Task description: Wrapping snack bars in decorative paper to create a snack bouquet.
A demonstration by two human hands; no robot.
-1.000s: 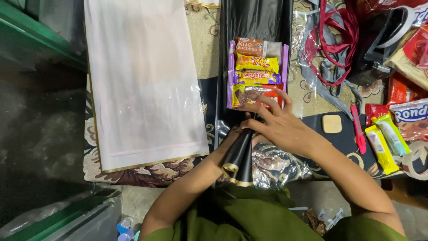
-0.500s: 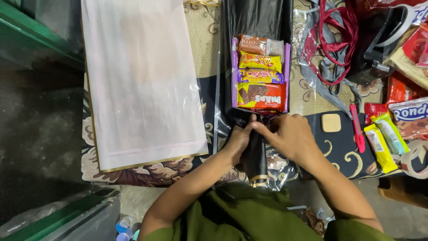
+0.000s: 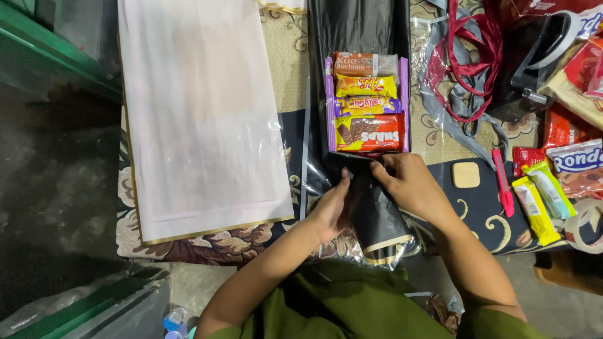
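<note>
At the far left of the frame the floor [image 3: 44,207] is dark, mottled concrete, with a green box edge [image 3: 56,53] slanting across the upper left and another green container [image 3: 94,307] under clear plastic at the lower left. A patterned cloth [image 3: 207,242] with brown floral motifs covers the work surface, and on it, left of centre, lies a large white sheet [image 3: 201,113] wrapped in clear film, with a thin gold edge along its bottom.

At centre, a purple tray [image 3: 328,107] holds four snack packets [image 3: 367,110] stacked in a row from top to bottom; it sits on black wrapping paper [image 3: 358,25] that runs up to the top edge. Just below the tray, the left hand [image 3: 333,207] presses against the left side of a black paper roll [image 3: 377,216] with a gold rim, fingers curled onto it. The right hand [image 3: 411,185] grips the top end of the same roll from the right, fingers closed over it just beside the tray's lower edge. The roll points down toward the person's green sleeves [image 3: 352,307].

To the right lie red and grey ribbons [image 3: 468,56], a small tan square [image 3: 466,174], a red cutter [image 3: 502,182], loose snack bars [image 3: 540,194] and, at the right edge, a tape roll [image 3: 587,226].
</note>
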